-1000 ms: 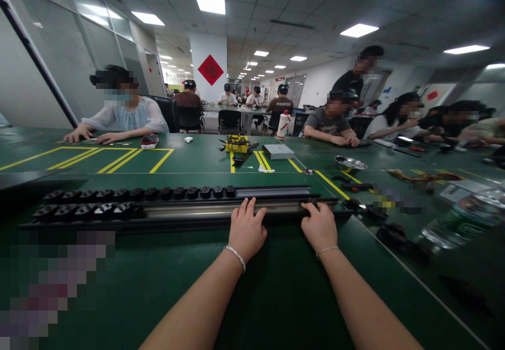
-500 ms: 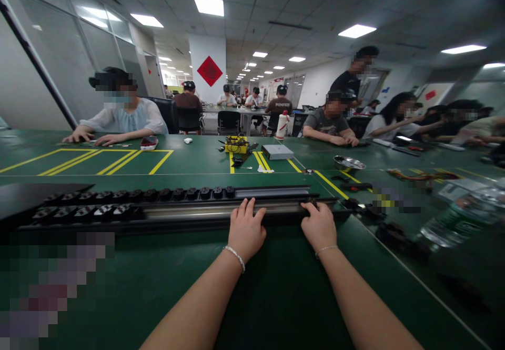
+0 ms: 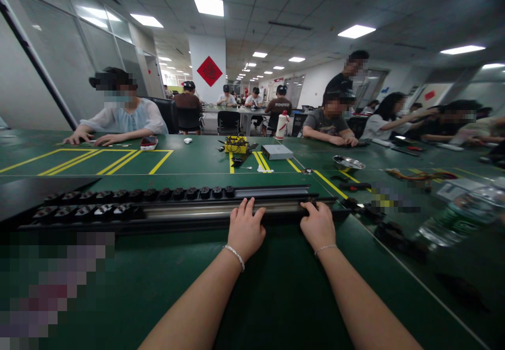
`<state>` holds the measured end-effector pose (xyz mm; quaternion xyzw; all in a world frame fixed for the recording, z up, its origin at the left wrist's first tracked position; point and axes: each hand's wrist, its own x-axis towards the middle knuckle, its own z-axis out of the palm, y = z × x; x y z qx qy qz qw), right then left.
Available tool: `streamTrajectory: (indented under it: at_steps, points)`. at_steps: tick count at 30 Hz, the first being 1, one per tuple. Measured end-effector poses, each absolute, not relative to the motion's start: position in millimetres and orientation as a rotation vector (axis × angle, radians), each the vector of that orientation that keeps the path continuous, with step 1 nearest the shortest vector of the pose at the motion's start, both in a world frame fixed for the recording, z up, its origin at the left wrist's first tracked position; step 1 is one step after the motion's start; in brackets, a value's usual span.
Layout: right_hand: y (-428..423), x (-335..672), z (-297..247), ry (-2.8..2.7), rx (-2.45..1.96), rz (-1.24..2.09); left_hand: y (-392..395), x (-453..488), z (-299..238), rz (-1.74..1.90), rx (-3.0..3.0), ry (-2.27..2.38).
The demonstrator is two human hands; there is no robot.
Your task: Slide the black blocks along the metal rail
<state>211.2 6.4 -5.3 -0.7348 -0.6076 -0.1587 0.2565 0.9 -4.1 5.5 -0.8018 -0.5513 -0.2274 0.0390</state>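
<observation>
Two long black power track rails lie side by side across the green table, with round black socket modules (image 3: 104, 210) sitting in their left parts. The bare right part of the near rail (image 3: 189, 212) shows a silvery channel. My left hand (image 3: 246, 229) rests on this rail with its fingers stretched out and the thumb apart. Farther right, my right hand (image 3: 319, 226) bends its fingers down at the rail's right end. Something small and dark is at those fingertips, mostly hidden. Behind runs the far rail (image 3: 272, 192), its modules filling the left and middle.
Past the rails stand a yellow box with wires (image 3: 236, 143), a grey box (image 3: 277, 152) and a metal bowl (image 3: 349, 162). Dark parts and a plastic bottle (image 3: 463, 218) lie at right. Several people sit around the table; one person stands at the back right.
Both my hands stay nearly in place on the rail; the right one shifts very slightly left. In the background, the standing person has moved a little left.
</observation>
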Motion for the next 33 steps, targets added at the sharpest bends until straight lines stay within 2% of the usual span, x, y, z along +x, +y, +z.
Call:
streamTrajectory:
  at_steps: [33]
  points:
    - [7.8,211.5,-7.8,-1.6,-1.997,-0.418,-2.2,0.1,2.3,-0.71,-2.445,-1.645]
